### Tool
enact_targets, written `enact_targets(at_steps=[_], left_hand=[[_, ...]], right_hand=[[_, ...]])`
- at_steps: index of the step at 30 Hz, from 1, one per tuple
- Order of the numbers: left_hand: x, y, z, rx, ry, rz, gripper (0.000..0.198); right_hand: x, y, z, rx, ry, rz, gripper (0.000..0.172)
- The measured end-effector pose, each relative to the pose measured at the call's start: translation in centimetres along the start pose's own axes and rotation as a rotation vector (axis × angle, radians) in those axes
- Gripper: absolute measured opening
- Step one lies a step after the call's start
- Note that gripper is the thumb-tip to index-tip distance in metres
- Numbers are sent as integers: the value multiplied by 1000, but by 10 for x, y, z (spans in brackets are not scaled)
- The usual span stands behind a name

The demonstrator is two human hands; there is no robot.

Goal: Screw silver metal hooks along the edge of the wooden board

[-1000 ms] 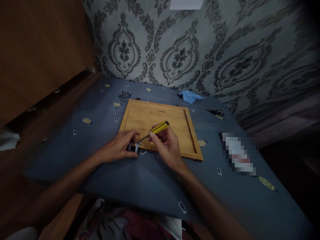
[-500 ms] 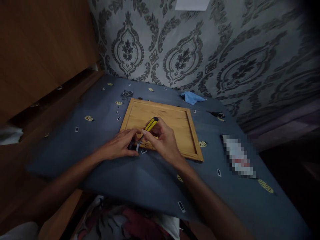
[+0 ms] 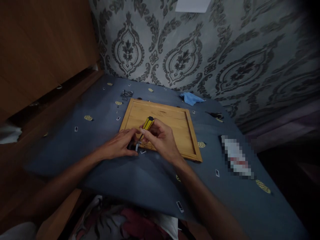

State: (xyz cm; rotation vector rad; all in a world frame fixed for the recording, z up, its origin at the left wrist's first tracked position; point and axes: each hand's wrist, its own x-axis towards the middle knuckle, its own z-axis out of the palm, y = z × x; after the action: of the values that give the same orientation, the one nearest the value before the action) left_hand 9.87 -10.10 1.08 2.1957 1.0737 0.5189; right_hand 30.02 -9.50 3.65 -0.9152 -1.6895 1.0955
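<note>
My right hand (image 3: 163,138) is closed around a screwdriver (image 3: 148,123) with a yellow and black handle. Its handle leans up and its shaft points down to the near-left corner of a framed wooden panel (image 3: 160,115) lying flat. At that corner my left hand (image 3: 121,143) grips a small metal fitting (image 3: 137,146) with a dark part, thumb below and fingers above. The fitting sits at the panel's edge; its exact kind is partly hidden by my fingers. Where the screwdriver tip meets it is too small to make out.
The panel lies on a table with a dark blue patterned cloth (image 3: 100,173). Behind it are a small clear bundle (image 3: 127,93) and a blue cloth (image 3: 191,98). To the right lie a black tool-like object (image 3: 215,115) and a blurred-out packet (image 3: 236,156). A wooden cabinet (image 3: 45,43) borders the left.
The screwdriver handle has tipped slightly left and more upright, with my right hand shifting a little left. My left hand stays at the fitting.
</note>
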Motion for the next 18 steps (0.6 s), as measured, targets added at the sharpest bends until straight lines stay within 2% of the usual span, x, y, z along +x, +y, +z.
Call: enact_targets(at_steps=[8,13,18], left_hand=[[0,3,-1,1,-3,-26,49],[1,2,-1,-7,-8,-21,52],[0,1,-1,-23,-16,-22,63]], right_hand=[[-1,-4,-2,79,-80,-27,27],[-5,-1,6,97,39,-48,26],[-7,-1,0,69,181,-86,23]])
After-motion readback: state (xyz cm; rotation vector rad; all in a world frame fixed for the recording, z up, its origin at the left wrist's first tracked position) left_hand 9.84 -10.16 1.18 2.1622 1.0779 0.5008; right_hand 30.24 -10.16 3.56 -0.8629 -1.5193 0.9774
